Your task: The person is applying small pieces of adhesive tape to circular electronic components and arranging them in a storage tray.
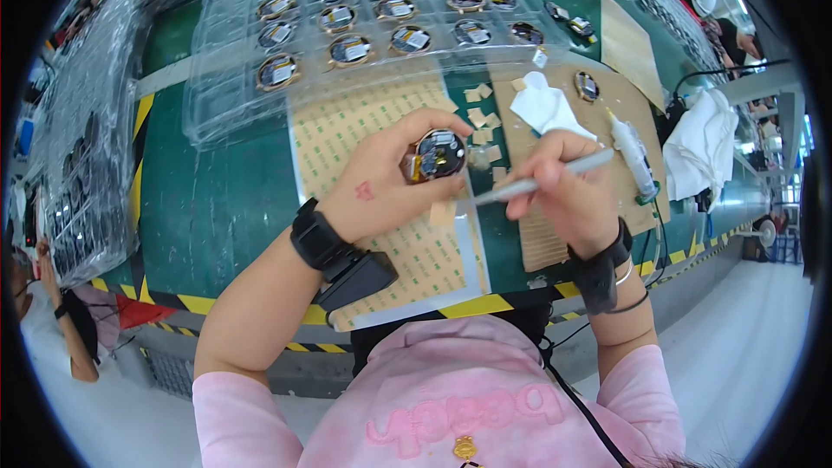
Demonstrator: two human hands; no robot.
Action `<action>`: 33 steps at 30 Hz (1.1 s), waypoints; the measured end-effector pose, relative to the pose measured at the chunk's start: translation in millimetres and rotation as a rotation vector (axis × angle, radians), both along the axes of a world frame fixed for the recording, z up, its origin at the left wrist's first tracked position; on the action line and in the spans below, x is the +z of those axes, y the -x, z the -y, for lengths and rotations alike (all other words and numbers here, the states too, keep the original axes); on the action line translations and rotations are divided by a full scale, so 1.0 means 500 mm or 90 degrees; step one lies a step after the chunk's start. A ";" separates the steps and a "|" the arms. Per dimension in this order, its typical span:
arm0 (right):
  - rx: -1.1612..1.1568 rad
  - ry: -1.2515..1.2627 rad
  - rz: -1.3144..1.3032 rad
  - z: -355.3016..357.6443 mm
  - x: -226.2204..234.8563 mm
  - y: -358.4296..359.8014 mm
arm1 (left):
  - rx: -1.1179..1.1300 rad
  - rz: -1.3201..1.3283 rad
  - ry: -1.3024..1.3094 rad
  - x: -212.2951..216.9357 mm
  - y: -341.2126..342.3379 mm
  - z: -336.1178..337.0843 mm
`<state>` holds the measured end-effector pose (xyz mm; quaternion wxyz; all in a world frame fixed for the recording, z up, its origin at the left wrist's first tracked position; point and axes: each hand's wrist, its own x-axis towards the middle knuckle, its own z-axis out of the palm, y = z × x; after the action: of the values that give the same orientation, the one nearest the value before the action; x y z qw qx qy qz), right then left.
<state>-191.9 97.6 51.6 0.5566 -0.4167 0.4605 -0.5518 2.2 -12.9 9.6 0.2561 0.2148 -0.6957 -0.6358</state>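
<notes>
My left hand [390, 182] grips a small round watch body [439, 154], its open back with dark electronics facing up. My right hand [568, 195] holds grey metal tweezers [537, 182] like a pen, tips pointing left toward a small beige tape piece [444, 212] just below the watch body. Both hands hover over a sheet of beige tape squares [381, 121] on the green bench. Several cut tape bits [485, 126] lie just beyond the watch body.
A clear plastic tray [364, 26] with several round watch bodies lies at the back. A brown cardboard pad [542, 243] carries a white cloth [544, 108], a loose watch body [587, 85] and a white glue bottle [633, 156]. Stacked clear trays [87, 165] sit left.
</notes>
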 end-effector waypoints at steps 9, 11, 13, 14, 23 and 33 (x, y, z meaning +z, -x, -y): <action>-0.110 -0.057 -0.071 0.020 -0.035 0.040 | -0.046 0.013 0.050 0.003 0.001 0.004; -0.088 -0.050 -0.089 0.023 -0.036 0.041 | -0.050 0.026 0.028 0.005 0.000 0.004; -0.081 -0.050 -0.097 0.025 -0.036 0.040 | -0.040 0.030 0.049 0.003 -0.001 0.005; -0.076 -0.055 -0.109 0.026 -0.036 0.039 | -0.034 0.032 0.059 0.002 -0.001 0.005; -0.048 -0.072 -0.115 0.028 -0.036 0.043 | -0.035 0.057 0.065 -0.003 0.003 0.004; -0.069 -0.061 -0.195 0.023 -0.029 0.029 | -0.018 0.084 0.085 0.003 0.003 -0.002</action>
<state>-206.2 86.2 36.9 0.4687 -0.4435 0.5873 -0.4886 0.8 -12.0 11.0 0.2148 0.2290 -0.7546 -0.5763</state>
